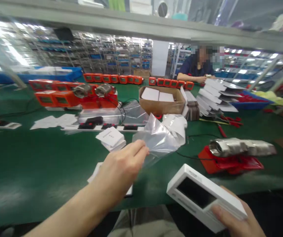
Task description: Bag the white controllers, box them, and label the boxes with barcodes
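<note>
I see the left hand (pixel 124 163) pinching the clear bag (pixel 159 138), the right hand (pixel 242 215) gripping the white device (pixel 226 194) at the bag's five o'clock; best keep fingers (pixel 219 213) off its screen (pixel 196 192).

Plastic bag (pixel 159 140) in left hand (pixel 125 163), over counter (pixel 45 154). Paper slips (pixel 111 136) just beyond left hand, slightly left. Carton (pixel 158 106) farther beyond bag — paper stacks (pixel 152 94) inside. Row of housings (pixel 113 79) behind carton, to its left. Boxy device (pixel 193 196) in right hand (pixel 240 217), at counter's near edge. Pipe fitting (pixel 242 147) beyond right hand, on its base (pixel 232 164) — cable (pixel 193 158) leading left.
</note>
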`<state>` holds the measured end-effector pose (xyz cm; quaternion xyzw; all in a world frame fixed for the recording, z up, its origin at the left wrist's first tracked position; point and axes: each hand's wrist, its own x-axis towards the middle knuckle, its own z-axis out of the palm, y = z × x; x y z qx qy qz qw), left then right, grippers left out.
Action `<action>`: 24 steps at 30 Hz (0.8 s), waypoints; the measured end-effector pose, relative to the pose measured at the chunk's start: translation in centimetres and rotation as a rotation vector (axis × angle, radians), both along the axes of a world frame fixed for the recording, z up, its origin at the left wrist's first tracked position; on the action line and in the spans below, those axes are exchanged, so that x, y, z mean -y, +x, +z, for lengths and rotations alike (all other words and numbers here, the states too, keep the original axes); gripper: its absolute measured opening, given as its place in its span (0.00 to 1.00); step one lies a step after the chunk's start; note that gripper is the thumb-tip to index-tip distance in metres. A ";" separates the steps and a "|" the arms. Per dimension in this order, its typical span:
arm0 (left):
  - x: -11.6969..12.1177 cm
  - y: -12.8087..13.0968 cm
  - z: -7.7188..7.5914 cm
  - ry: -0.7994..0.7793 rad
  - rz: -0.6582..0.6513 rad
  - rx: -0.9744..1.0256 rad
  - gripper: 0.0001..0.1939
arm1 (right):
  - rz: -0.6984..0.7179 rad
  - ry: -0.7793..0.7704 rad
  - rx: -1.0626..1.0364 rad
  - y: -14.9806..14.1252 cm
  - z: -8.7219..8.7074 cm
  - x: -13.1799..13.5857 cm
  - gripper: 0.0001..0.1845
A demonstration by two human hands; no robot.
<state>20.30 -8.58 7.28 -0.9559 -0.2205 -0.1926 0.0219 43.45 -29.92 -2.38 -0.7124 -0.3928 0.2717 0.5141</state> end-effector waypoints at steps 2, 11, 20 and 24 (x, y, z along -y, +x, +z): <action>2.1 1.2 -1.7 -0.015 0.003 -0.050 0.15 | -0.038 -0.010 -0.020 0.1 0.4 1.6 0.21; 4.8 4.6 -9.3 -0.167 -0.025 -0.216 0.10 | -0.157 -0.093 -0.076 -0.3 1.6 5.4 0.19; 5.0 4.8 -10.0 -0.430 0.007 -0.131 0.12 | 0.284 -0.069 -0.226 -0.6 1.3 5.7 0.19; 5.2 4.5 -10.2 -0.436 0.013 -0.134 0.13 | 0.556 -0.061 -0.257 -2.1 0.8 2.9 0.19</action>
